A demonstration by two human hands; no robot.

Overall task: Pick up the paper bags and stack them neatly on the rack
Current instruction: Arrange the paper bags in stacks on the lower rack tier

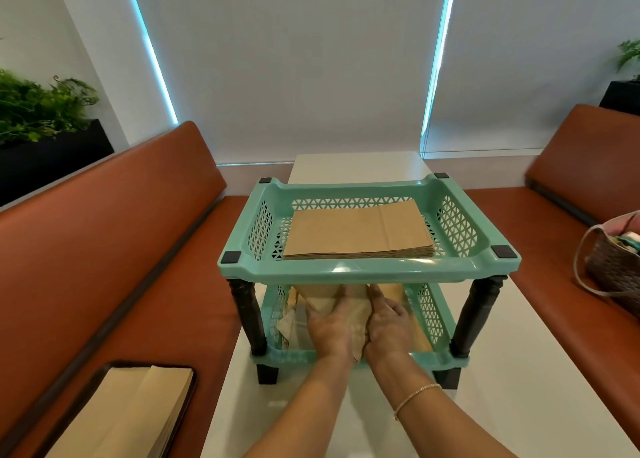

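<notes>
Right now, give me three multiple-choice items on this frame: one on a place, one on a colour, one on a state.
1. Where is the neat stack of paper bags?
A. top tier of the rack
B. on the floor
C. in the woven bag

2. What colour are the rack's trays?
A. red
B. mint green
C. yellow

3. What are the hands doing?
A. resting on the table
B. hanging idle
C. both reaching into the lower tier at the bags there

Key: 1 A, the stack lies flat in the upper tray. 2 B, both trays are mint green on black legs. 3 C, left hand and right hand are on the brown bags under the top tray.
</notes>
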